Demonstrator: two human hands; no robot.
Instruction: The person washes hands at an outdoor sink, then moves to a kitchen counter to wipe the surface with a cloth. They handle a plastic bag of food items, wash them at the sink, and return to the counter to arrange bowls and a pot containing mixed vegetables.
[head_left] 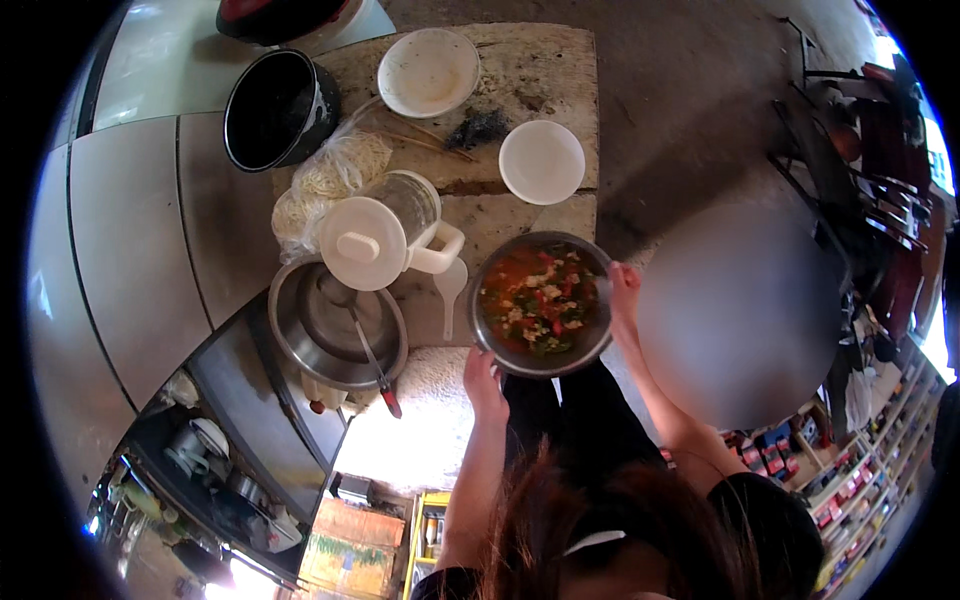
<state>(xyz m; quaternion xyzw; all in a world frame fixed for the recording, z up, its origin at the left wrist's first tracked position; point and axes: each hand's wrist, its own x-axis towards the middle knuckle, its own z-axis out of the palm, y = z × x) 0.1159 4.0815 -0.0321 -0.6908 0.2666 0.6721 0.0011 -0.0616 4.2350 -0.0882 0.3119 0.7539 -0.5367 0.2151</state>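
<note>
A steel bowl (527,367) of red soup with egg, tomato and greens (545,300) is held level between my two hands, at the table's near edge. My left hand (485,388) grips its near left rim. On the other side, my right hand (625,292) has its fingers closed on the right rim. Left of the bowl lies a white rice paddle (450,295). Beside that stands a clear pitcher with a white lid and handle (365,245). An empty white bowl (541,162) sits just beyond the soup.
At the left, a large steel basin (290,335) holds a ladle with a red handle tip (390,402). Bagged noodles (335,180), a black pot (280,110), chopsticks (430,142), a dark clump (478,128) and a stained white plate (429,73) occupy the wooden table (555,75).
</note>
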